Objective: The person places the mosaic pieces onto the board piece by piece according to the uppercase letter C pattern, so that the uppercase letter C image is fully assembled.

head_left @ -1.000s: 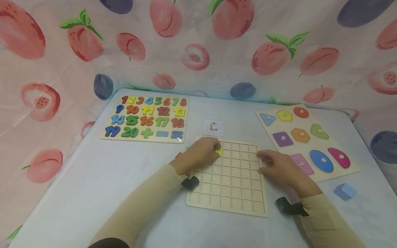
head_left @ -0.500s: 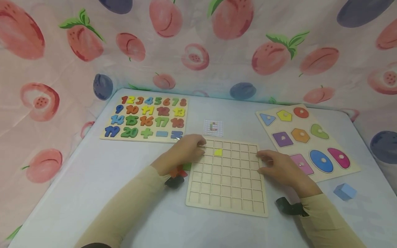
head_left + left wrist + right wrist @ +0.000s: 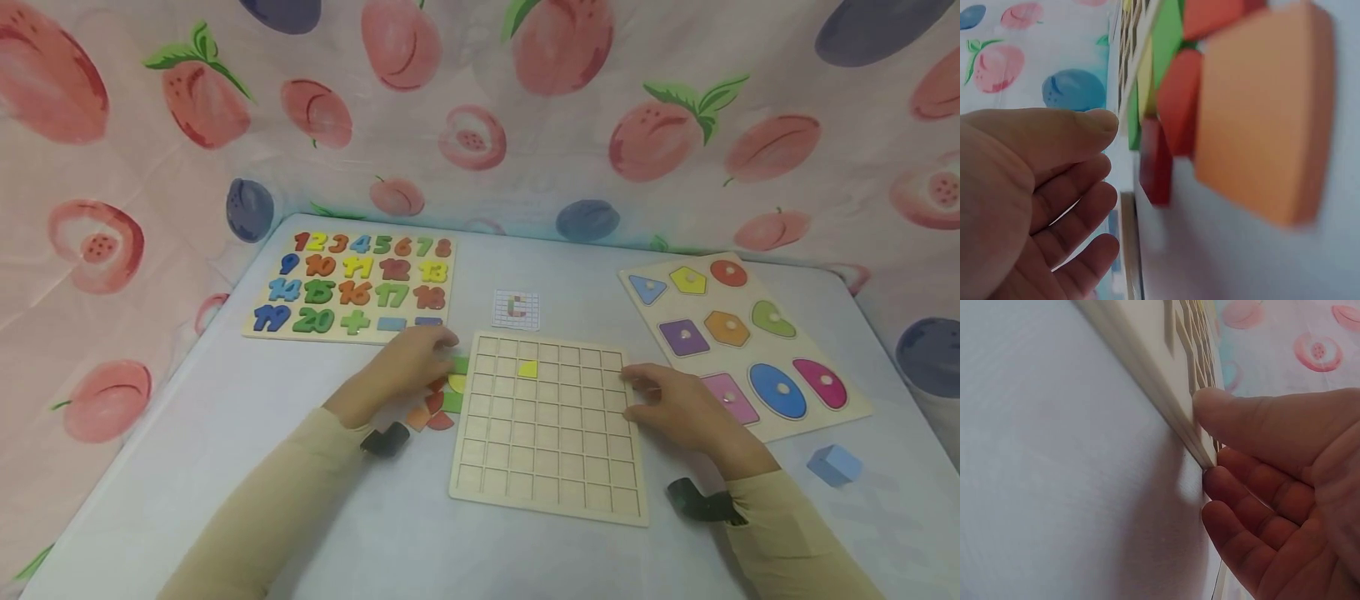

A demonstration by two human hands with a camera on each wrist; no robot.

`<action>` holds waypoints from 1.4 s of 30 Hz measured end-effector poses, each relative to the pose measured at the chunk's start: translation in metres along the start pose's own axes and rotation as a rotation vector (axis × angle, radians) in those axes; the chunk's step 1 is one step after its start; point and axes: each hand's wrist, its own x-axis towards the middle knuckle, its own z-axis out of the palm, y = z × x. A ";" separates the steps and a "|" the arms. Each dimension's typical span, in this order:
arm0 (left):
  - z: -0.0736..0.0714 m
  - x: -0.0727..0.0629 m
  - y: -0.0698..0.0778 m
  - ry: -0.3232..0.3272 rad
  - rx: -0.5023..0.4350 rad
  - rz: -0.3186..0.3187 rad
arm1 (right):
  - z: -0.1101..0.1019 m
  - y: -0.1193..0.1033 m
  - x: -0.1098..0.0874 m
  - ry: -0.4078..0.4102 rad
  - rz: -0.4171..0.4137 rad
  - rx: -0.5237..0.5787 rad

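My left hand (image 3: 405,364) hovers with loosely bent fingers at the left of the wooden grid board (image 3: 551,433), holding nothing. Beneath and beside it lie small flat puzzle pieces: an orange piece (image 3: 1260,119), red pieces (image 3: 441,421), green pieces (image 3: 453,403) and a yellow piece (image 3: 457,382). The hand covers part of this group. One yellow tile (image 3: 528,368) with a rounded corner sits in a cell near the board's upper left. My right hand (image 3: 678,412) rests its thumb and fingertips against the board's right edge, and in the right wrist view its thumb touches the rim.
Behind the board lies a small pattern card (image 3: 516,309) with a coloured C-like shape. A number puzzle (image 3: 337,335) is at the back left, a knobbed shape puzzle (image 3: 780,350) at the right. A blue block (image 3: 835,464) stands near the right arm.
My left hand has let go of the yellow tile in its cell and moved left off the board to the loose pieces, uncovering several of them. My right hand has stayed put.
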 end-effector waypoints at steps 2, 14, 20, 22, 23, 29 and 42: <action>-0.001 -0.002 -0.004 0.002 -0.002 -0.010 | 0.000 -0.001 0.000 0.000 0.000 0.000; -0.002 -0.016 -0.018 0.005 0.025 -0.005 | 0.000 -0.003 -0.001 -0.001 0.015 -0.005; -0.001 -0.022 -0.021 0.009 0.018 -0.007 | 0.000 -0.002 -0.001 0.000 0.014 -0.006; 0.000 -0.023 -0.023 0.006 0.011 -0.004 | 0.001 -0.002 -0.001 0.001 0.009 -0.006; 0.000 -0.024 -0.023 0.004 0.009 -0.001 | 0.000 -0.002 -0.001 0.001 0.006 -0.006; 0.002 -0.024 -0.027 -0.021 0.002 0.048 | 0.000 -0.002 -0.001 0.000 0.007 -0.004; 0.004 -0.022 -0.027 -0.027 -0.005 0.058 | -0.001 -0.004 -0.001 -0.019 0.023 0.007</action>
